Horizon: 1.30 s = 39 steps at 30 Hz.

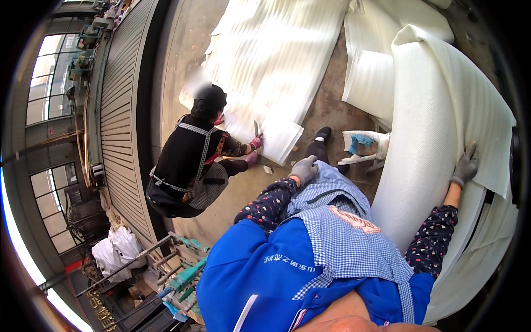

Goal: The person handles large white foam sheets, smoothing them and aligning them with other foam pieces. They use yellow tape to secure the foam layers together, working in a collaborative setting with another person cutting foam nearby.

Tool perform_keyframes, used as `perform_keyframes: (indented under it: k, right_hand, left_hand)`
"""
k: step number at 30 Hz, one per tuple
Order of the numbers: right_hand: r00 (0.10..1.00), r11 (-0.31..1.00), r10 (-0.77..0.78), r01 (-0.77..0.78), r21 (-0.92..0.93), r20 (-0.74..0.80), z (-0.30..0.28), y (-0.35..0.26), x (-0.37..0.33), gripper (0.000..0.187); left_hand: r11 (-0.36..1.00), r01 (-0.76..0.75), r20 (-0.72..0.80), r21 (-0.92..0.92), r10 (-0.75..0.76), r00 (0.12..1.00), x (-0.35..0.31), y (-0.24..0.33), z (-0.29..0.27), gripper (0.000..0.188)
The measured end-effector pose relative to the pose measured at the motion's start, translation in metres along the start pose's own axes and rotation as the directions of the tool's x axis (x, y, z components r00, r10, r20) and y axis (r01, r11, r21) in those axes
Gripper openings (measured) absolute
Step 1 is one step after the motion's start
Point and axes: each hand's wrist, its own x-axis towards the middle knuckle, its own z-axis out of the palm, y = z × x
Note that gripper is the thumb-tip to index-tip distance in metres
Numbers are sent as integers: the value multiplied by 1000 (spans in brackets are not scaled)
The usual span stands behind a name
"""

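Note:
My right hand wears a grey glove and lies with outstretched fingers on a thick roll of white foam sheet at my right side. My left hand, gloved in grey too, rests on the blue checked apron over my leg, with no tool showing in it. Ahead, a long white foam sheet is spread on the floor. At its near edge a crouching co-worker in black, with reddish gloves, holds a thin flat blade-like tool.
A small stand with white padding and blue cloth is beside the roll. More folded foam lies behind it. A slatted grey shutter borders the left. Metal racks and a white bag occupy the lower left.

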Motion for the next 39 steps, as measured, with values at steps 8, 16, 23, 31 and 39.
perform_keyframes:
  k: [8, 16, 23, 31, 39]
  right_hand:
    - [1000, 993, 23, -23, 118, 4, 2, -7, -8, 44]
    - [996, 990, 72, -78, 115, 55, 2, 13, -2, 41]
    - [1000, 995, 22, -24, 93, 20, 0, -8, -11, 39]
    - [1000, 995, -5, 6, 98, -15, 3, -1, -13, 37]
    - [999, 996, -22, 26, 86, -47, 4, -11, -16, 39]
  left_hand:
    - [1000, 24, 16, 13, -25, 1000, -3, 3, -3, 35]
    - [999, 17, 16, 29, -18, 1000, -1, 12, -5, 34]
    - [999, 42, 49, 31, -44, 998, 2, 14, -4, 34]
    - [999, 22, 42, 33, -23, 999, 8, 11, -1, 34]
    - [999, 1, 25, 46, -2, 1000, 8, 5, 2, 33]
